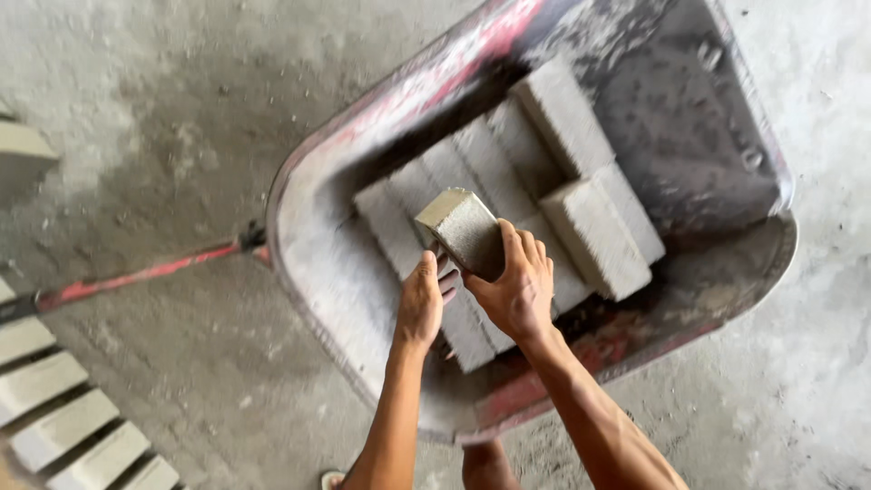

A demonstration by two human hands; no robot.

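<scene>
Grey concrete block (464, 231), gripped between left hand (420, 304) and right hand (519, 289) above bricks stacked in wheelbarrow (308, 227); best lowered level, flush beside neighbouring row, fingers kept clear.

One grey concrete block (464, 231), rectangular, rough-surfaced, with a paler end face turned up-left. It is tilted, raised above the layer of like blocks (508, 172) lying flat in the wheelbarrow tray (318, 191), its lower end covered.
</scene>
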